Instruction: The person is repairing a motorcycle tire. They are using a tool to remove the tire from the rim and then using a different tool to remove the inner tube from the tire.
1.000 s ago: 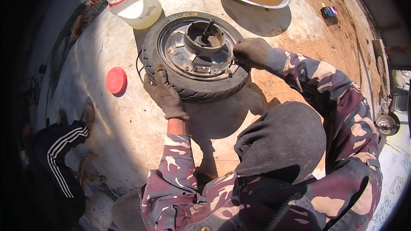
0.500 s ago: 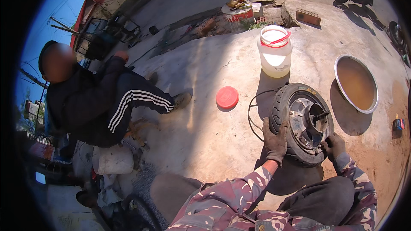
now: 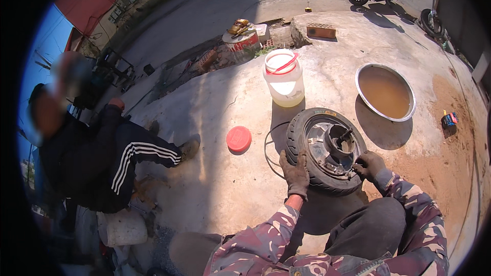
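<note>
A wheel with a black tyre (image 3: 299, 135) and a metal hub (image 3: 335, 143) stands tilted in front of me, its axle end facing up and to the right. My left hand (image 3: 295, 176), in a dark work glove, lies against the tyre's near left side with fingers stretched out and thumb apart. At the rim's right edge, my gloved right hand (image 3: 369, 166) has its fingers pinched together near a small fitting. What is between those fingertips is too small to make out. A thin dark cable loops out from the wheel's left side onto the concrete.
Beyond the wheel stands a translucent plastic jar (image 3: 284, 84) with a red handle; its red lid (image 3: 239, 138) lies to the left. A metal basin (image 3: 410, 108) of brownish water is at the right, near a small blue-red box (image 3: 450, 119). Another person (image 3: 102, 158) sits at left.
The view has swung, so the surroundings appear farther left. Both hands stay at the same parts of the wheel, the right one still pinched at the rim.
</note>
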The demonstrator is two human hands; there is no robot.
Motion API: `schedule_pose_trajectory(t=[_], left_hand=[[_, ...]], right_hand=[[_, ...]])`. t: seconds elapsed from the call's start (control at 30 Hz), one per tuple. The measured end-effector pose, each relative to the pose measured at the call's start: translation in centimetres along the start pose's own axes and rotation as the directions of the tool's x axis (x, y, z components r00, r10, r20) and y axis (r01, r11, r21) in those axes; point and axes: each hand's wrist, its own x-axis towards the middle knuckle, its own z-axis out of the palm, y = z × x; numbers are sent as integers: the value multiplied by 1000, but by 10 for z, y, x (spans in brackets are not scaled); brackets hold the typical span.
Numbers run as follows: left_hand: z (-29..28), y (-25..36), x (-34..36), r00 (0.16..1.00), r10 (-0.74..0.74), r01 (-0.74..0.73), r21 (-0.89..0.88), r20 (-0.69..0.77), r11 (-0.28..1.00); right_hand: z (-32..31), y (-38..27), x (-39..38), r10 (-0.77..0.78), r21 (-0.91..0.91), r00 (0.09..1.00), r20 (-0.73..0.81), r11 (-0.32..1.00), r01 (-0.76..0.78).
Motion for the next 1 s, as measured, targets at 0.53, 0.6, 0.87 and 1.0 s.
schedule_pose_trajectory(t=[0.53,0.6,0.87,1.0], left_hand=[[19,-25,2,951,-273,306,-553,144,775],[12,-22,1,999,-20,24,-111,32,994],[4,-12,7,1000,-10,9,-223,0,975],[-4,-11,7,997,81,-80,-104,12,991]], right_hand=[[-8,15,-15,-40,83,994,-100,995,49],[-10,7,-21,81,217,994,-72,974,-63],[-24,-39,-31,143,289,989,33,946,-146],[-22,-58,-29,-2,258,1000,11,966,-1]])
